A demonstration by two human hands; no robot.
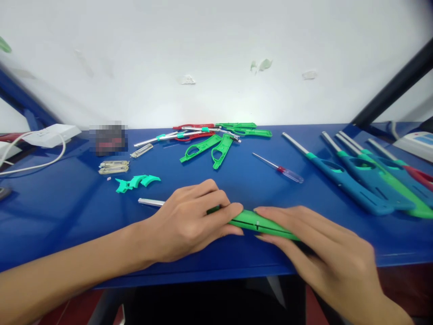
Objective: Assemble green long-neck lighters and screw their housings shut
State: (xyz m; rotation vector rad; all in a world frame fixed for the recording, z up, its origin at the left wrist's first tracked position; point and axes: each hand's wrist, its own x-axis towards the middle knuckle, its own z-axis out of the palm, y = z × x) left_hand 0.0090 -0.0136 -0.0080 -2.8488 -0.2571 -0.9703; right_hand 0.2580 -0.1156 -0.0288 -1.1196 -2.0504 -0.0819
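Note:
A green long-nosed gas lighter [260, 223] lies across both hands above the front of the blue table, its metal tube pointing left. My left hand [192, 221] is wrapped round its tube end and trigger area, hiding most of that part. My right hand [324, 243] pinches the handle end between thumb and fingers. A dark seam with a small slot runs along the handle's near side. Beyond the hands lie teal trigger pieces [135, 181] and a screwdriver [279, 168] with a clear and red handle.
Open green handle shells [223, 151], red shells [194, 126] and metal tubes lie at the back. Clear fuel cartridges [114, 166] sit at left. Several blue, green and red lighters [348, 176] line the right. A white box with a cable [54, 135] stands far left.

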